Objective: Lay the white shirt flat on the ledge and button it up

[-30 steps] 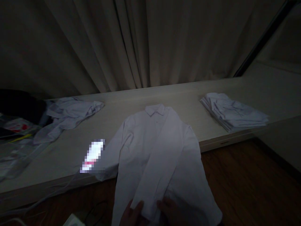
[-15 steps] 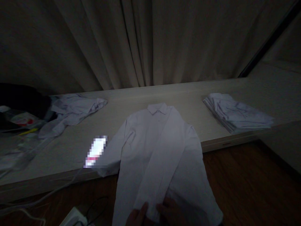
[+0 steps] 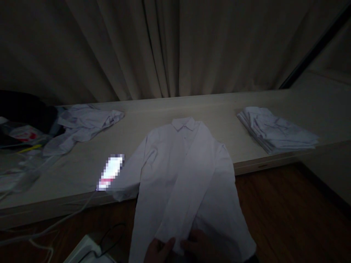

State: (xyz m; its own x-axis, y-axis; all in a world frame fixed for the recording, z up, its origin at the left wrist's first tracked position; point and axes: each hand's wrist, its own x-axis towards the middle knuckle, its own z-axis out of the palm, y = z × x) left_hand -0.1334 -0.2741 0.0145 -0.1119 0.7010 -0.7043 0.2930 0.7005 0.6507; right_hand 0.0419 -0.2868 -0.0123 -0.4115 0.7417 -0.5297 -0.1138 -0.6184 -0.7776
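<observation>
A white collared shirt (image 3: 172, 164) lies front up, its collar at the far end on the pale ledge and its lower part reaching over the near edge toward me. One sleeve (image 3: 189, 182) is folded diagonally down across the front, while the other sleeve (image 3: 128, 179) stretches out to the left. At the bottom of the view my left hand (image 3: 159, 250) pinches the left side of the folded sleeve's cuff end. My right hand (image 3: 199, 244) grips the right side of that end, its fingers dark and partly hidden.
Folded white clothes (image 3: 276, 131) are stacked at the right of the ledge (image 3: 219, 109). A glowing phone-like screen (image 3: 111, 171) with a cable lies by the left sleeve. Crumpled white cloth (image 3: 85, 124) and bags are at the left. A white box (image 3: 87, 248) sits lower left. Curtains hang behind.
Both hands stay at the sleeve's cuff end with almost the same grip. The view has shifted slightly, so the ledge and things on it appear a little higher.
</observation>
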